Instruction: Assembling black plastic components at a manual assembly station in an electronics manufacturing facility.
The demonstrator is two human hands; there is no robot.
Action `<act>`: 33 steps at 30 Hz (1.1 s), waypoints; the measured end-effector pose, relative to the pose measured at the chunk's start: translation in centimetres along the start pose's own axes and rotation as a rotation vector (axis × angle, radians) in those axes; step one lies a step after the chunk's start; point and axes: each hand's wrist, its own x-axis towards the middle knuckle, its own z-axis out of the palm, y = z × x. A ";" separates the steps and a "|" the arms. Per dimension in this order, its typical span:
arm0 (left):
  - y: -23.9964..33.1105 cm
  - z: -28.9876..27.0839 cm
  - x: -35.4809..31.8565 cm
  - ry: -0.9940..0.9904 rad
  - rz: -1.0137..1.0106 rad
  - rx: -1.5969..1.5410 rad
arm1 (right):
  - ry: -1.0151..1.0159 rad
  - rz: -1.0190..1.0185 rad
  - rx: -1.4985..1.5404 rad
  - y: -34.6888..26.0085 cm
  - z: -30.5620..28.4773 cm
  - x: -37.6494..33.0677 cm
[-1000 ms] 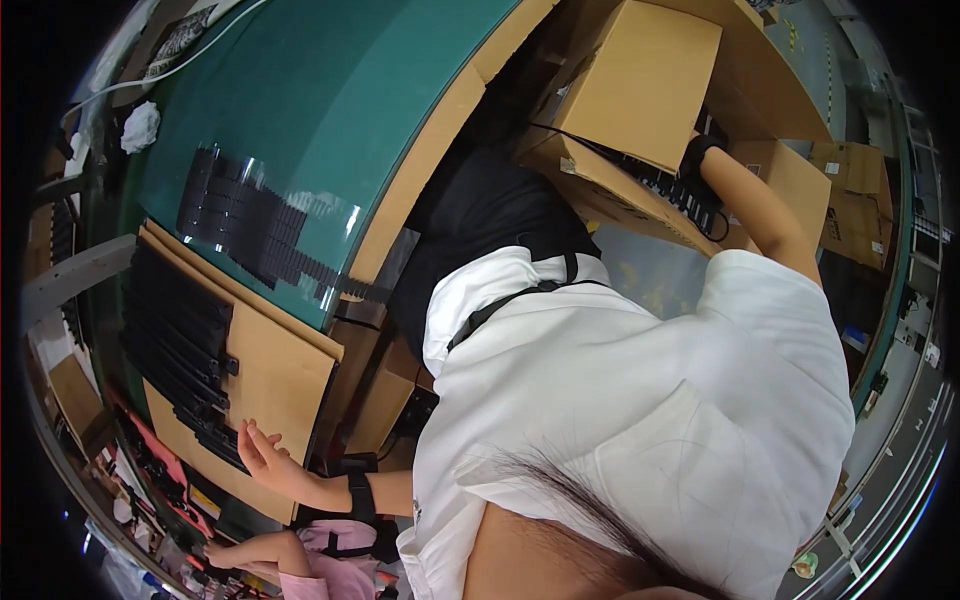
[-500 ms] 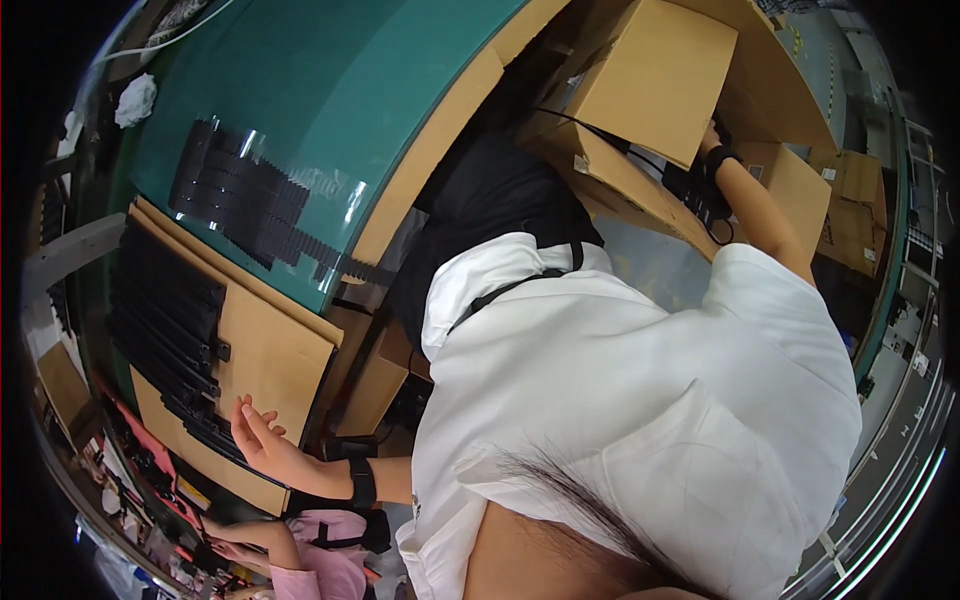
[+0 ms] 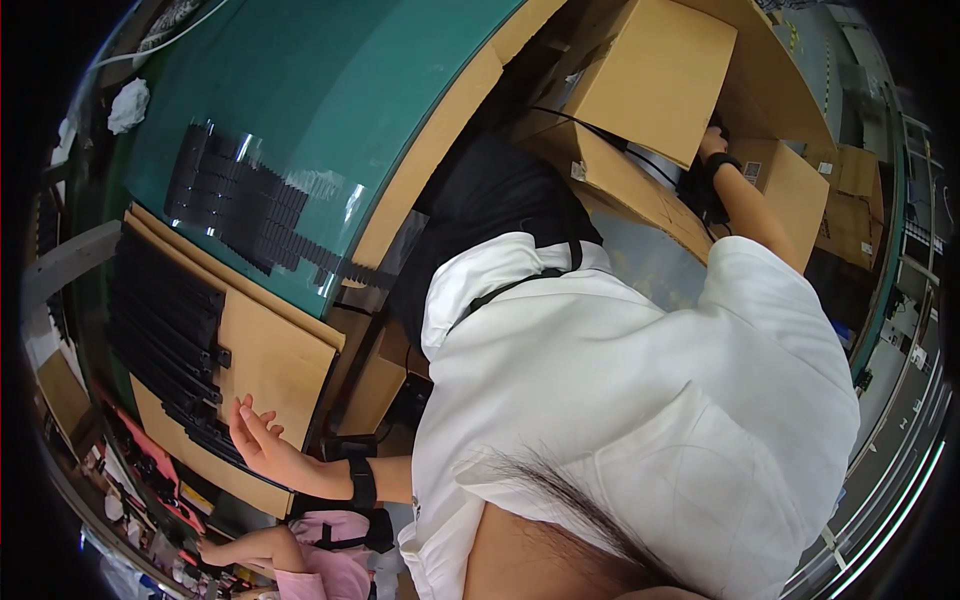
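A green bench (image 3: 330,90) fills the upper left. The left hand (image 3: 262,440) hangs released, fingers loosely curled, near black strips (image 3: 165,310) on cardboard (image 3: 275,350). Farther, the right hand (image 3: 712,145) reaches into 1 carton (image 3: 655,75) beside black parts (image 3: 705,195), grasp impossible to tell.

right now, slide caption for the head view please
Right hand amid open cardboard box flaps; left hand loosely open near black strips.
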 end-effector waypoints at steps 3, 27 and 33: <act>-0.4 0.0 0.2 -0.008 -0.020 -0.012 | -0.067 -0.004 0.253 3.0 -1.3 -2.0; -0.4 1.2 1.5 -0.066 -0.005 -0.037 | -0.434 0.195 0.675 7.8 -7.6 -6.9; 0.4 2.0 1.8 -0.095 0.070 -0.066 | -0.512 0.091 0.912 8.2 -13.2 -11.7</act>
